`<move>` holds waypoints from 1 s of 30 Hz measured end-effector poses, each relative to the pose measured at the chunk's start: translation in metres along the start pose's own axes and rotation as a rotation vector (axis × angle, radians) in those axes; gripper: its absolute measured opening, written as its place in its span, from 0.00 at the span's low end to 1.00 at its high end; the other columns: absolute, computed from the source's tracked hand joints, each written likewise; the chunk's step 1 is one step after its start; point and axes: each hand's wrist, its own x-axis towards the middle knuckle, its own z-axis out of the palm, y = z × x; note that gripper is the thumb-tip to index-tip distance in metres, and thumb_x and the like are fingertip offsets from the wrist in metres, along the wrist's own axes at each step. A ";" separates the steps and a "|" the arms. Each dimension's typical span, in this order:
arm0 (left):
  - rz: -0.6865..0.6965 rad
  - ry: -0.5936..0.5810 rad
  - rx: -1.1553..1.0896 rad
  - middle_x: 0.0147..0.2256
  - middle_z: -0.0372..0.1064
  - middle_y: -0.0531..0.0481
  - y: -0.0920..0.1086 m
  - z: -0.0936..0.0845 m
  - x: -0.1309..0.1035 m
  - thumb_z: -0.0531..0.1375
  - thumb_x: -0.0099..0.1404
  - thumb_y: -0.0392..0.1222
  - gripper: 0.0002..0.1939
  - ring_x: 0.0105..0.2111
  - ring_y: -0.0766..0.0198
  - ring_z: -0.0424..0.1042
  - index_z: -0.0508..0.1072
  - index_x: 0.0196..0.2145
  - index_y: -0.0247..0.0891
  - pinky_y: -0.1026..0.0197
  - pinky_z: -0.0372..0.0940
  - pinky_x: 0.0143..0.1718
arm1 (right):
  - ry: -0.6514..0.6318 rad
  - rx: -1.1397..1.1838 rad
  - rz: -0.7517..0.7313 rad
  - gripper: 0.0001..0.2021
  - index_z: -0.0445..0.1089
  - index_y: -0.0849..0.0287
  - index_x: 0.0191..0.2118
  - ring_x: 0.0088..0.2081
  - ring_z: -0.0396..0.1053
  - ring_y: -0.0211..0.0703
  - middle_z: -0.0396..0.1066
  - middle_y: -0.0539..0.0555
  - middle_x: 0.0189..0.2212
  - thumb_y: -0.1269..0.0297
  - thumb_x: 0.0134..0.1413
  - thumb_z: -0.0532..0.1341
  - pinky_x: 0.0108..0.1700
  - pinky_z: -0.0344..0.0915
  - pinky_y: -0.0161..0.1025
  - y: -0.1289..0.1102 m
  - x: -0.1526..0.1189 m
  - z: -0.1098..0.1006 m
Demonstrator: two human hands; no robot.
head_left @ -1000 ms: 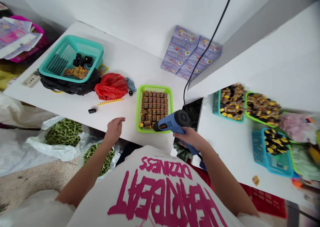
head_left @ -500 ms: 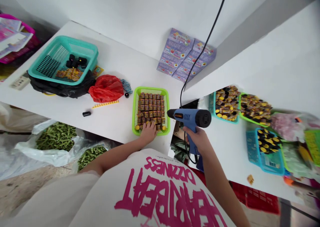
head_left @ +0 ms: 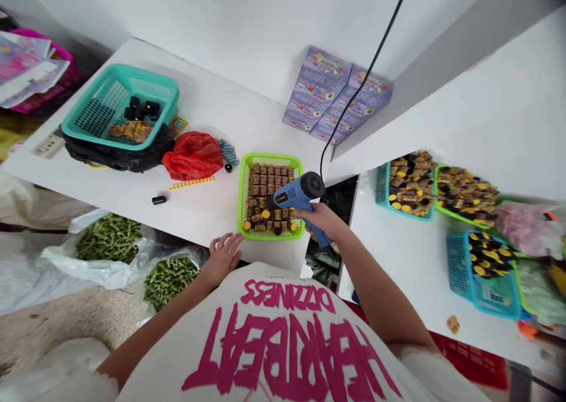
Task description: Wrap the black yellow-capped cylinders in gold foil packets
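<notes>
My right hand [head_left: 326,220] is wrapped round the handle of a blue heat gun [head_left: 292,194], its black nozzle pointing left and down over a lime-green basket [head_left: 242,181]. Rows of small labelled jars [head_left: 270,179] fill the basket, and part of them is hidden under the gun. Along the near rows a few show yellow or black ends. Just left of the basket's near corner, my left hand [head_left: 224,254] rests by the table's front edge with its fingers spread and nothing in them.
A teal basket [head_left: 165,89] and a red plastic bag [head_left: 194,154] are on the left of the table. Purple boxes [head_left: 325,89] are stacked against the wall; a black cable [head_left: 375,54] hangs before them. More filled baskets [head_left: 411,184] stand on the right table.
My left hand has left the jars and drawn back left to the table edge. My right hand has brought the heat gun left, over the basket.
</notes>
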 end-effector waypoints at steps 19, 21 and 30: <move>0.155 -0.097 -0.003 0.62 0.64 0.40 0.034 0.031 0.144 0.50 0.69 0.38 0.24 0.60 0.45 0.62 0.67 0.62 0.39 0.41 0.55 0.59 | 0.262 0.100 0.060 0.13 0.67 0.61 0.37 0.16 0.63 0.36 0.66 0.47 0.14 0.55 0.55 0.63 0.20 0.61 0.32 0.058 -0.054 -0.058; 0.183 -0.131 0.010 0.61 0.66 0.40 0.034 0.034 0.138 0.50 0.70 0.38 0.23 0.60 0.44 0.63 0.69 0.61 0.39 0.39 0.52 0.59 | 0.259 0.128 0.068 0.14 0.67 0.61 0.37 0.16 0.63 0.36 0.67 0.48 0.14 0.55 0.54 0.63 0.19 0.60 0.32 0.065 -0.059 -0.060; 0.052 -0.080 0.094 0.55 0.73 0.46 -0.015 -0.023 0.033 0.51 0.69 0.35 0.19 0.59 0.48 0.65 0.75 0.51 0.45 0.40 0.50 0.56 | -0.008 0.158 0.041 0.13 0.69 0.59 0.36 0.16 0.63 0.37 0.67 0.47 0.14 0.54 0.52 0.65 0.19 0.60 0.33 0.060 -0.043 -0.028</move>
